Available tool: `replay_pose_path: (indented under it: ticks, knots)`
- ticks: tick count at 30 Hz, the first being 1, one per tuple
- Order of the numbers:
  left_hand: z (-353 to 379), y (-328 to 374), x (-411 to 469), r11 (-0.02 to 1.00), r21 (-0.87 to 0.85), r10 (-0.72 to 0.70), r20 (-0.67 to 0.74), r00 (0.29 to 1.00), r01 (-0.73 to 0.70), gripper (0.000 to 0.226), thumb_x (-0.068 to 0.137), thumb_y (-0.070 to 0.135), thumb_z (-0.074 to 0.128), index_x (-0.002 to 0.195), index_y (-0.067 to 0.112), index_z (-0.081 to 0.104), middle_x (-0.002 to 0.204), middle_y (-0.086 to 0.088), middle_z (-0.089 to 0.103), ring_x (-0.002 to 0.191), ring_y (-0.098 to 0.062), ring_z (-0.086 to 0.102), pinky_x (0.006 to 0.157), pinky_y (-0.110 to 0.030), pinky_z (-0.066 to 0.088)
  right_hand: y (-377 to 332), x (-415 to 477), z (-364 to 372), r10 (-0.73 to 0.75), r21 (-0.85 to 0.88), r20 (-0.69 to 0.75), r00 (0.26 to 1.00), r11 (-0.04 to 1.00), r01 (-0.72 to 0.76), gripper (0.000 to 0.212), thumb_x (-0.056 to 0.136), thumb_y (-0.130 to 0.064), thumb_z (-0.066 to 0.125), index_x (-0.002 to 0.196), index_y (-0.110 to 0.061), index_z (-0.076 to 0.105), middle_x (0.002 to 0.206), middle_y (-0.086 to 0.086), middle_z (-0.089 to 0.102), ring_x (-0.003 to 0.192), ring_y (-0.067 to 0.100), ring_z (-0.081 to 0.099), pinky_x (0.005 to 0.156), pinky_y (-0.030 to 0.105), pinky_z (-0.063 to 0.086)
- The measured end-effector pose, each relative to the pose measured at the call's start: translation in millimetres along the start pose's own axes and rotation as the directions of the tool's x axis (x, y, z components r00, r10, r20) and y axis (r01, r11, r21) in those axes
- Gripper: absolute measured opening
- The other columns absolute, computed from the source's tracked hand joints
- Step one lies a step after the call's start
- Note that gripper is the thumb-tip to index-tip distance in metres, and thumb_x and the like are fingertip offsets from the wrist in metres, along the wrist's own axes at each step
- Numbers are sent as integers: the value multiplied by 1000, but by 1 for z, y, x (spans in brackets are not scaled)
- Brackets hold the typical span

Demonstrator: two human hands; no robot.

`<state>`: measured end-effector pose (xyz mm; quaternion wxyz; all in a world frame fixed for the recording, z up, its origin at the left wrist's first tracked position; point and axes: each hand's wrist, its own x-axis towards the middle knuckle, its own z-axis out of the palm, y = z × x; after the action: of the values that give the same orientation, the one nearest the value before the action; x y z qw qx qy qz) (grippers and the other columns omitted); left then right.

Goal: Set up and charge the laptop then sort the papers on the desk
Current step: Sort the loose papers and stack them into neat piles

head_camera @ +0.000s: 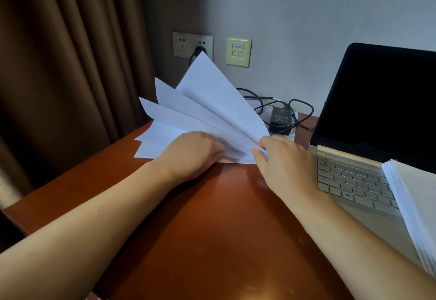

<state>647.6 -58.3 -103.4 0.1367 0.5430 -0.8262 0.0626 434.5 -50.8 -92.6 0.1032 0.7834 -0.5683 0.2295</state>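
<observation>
Several white sheets of paper (203, 108) fan upward from the desk's far left corner. My left hand (193, 151) lies on their lower edge with its fingers curled into the sheets. My right hand (280, 155) pinches the near corner of the raised sheets. An open silver laptop (354, 174) with a dark screen stands at the right. A thick stack of white paper (415, 205) rests on the laptop's right side. The black charger brick (282, 119) lies behind the fanned sheets, and its plug (200, 50) sits in the wall socket.
The reddish wooden desk (212, 229) runs toward me. Brown curtains (66, 63) hang at the left. A beige network wall plate (238, 52) is beside the socket. Black cable loops (299, 108) lie between the charger and the laptop.
</observation>
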Motion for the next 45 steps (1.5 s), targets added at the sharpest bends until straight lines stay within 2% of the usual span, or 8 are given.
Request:
replay_pose_path:
  ticks: [14,22,27,29,31,36,39,45]
  knots:
    - [1,3,5,986,118,149,-272,951,-120,48,88,39,31,81,19,74,80,2,69,78,-23,61,69,-38,48,-4,-2,1,-148,0,101,984,989,149,26,98,-43,47,83,-22,47,73,-4,40,73,22,43,56,33,29]
    - [-13,16,11,958,253,270,-642,718,-134,17,90,32,74,93,16,72,95,-3,65,101,-27,51,79,-38,35,6,2,1,16,167,-75,997,986,-4,35,94,-31,61,66,-15,46,59,-3,37,61,28,44,49,33,27]
    - [-29,37,36,988,-145,-57,-670,740,-55,22,94,41,65,92,20,70,89,3,61,86,-19,52,75,-28,36,16,12,-10,194,540,-135,972,837,-92,46,88,-27,70,60,-23,33,53,-6,27,53,13,28,48,31,23]
    - [-31,37,49,841,-533,-423,-534,732,97,21,96,41,61,98,22,68,94,5,61,93,-15,56,78,-27,41,22,20,-22,238,678,-112,965,728,-101,43,90,-24,69,63,-17,37,55,-4,31,52,10,29,50,24,23]
    - [-26,33,60,463,-855,-705,-195,681,235,35,97,48,58,116,19,65,114,-2,65,111,-21,60,89,-34,49,26,26,-38,282,841,-68,957,532,-96,21,93,-18,66,75,-16,56,63,-9,60,58,3,54,55,16,39]
    - [-22,44,57,-417,-883,-473,415,777,217,43,94,53,63,125,24,64,122,-7,73,114,-31,67,103,-56,51,37,33,-62,377,978,209,903,-67,-198,24,101,-15,54,122,-20,64,112,-7,73,104,14,70,87,38,57]
    - [-29,39,49,-497,-848,-372,400,838,184,37,90,27,73,124,14,66,117,-11,75,113,-31,70,100,-54,53,44,33,-57,378,938,345,859,-99,-333,26,101,-8,52,121,-18,65,112,-1,74,102,19,70,86,39,57]
    - [-31,-3,38,-470,-826,-447,526,724,311,22,97,22,58,113,9,65,90,-14,76,74,-30,71,62,-33,60,58,28,-44,249,824,552,795,-20,-566,40,98,9,45,122,-17,63,113,9,72,104,30,68,86,43,56]
